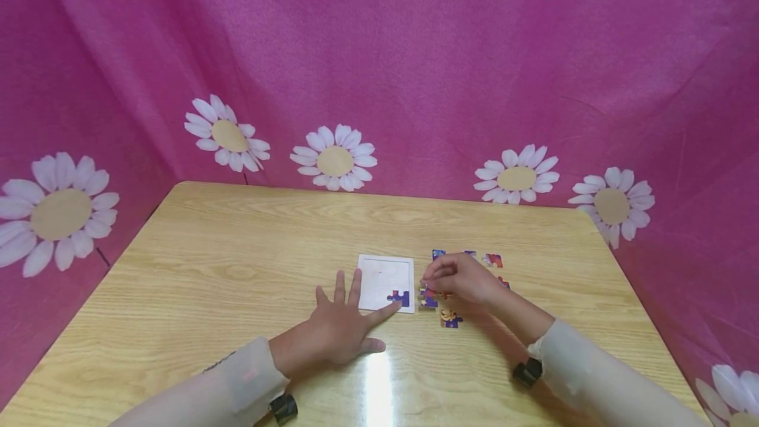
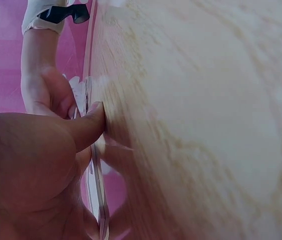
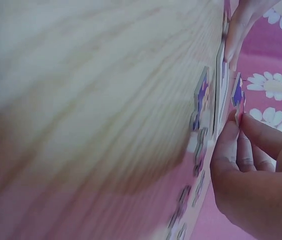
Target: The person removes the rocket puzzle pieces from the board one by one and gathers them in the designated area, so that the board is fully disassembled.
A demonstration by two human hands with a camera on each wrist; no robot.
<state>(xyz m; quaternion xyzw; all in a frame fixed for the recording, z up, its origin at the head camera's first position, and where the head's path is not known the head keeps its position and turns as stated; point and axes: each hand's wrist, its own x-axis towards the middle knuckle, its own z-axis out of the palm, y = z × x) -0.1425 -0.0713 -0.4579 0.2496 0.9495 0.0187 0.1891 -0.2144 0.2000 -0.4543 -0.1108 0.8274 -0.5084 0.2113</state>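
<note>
A white square puzzle board (image 1: 376,275) lies on the table, with one purple jigsaw piece (image 1: 404,298) in its lower right corner. My left hand (image 1: 340,329) is spread with fingers straight, its index fingertip at that corner piece. Just right of the board, my right hand (image 1: 468,280) pinches another jigsaw piece (image 3: 237,95) between thumb and fingers. In the right wrist view this held piece shows purple and red and stands tilted, raised above the table. The left wrist view shows the left thumb (image 2: 93,125) stretched out close over the tabletop.
Several loose jigsaw pieces lie right of the board, among them a purple and yellow piece (image 1: 450,319) nearest me and a red piece (image 1: 493,260) farther back. The right hand covers part of this group. A pink curtain (image 1: 379,51) with white flowers hangs behind the wooden table (image 1: 237,269).
</note>
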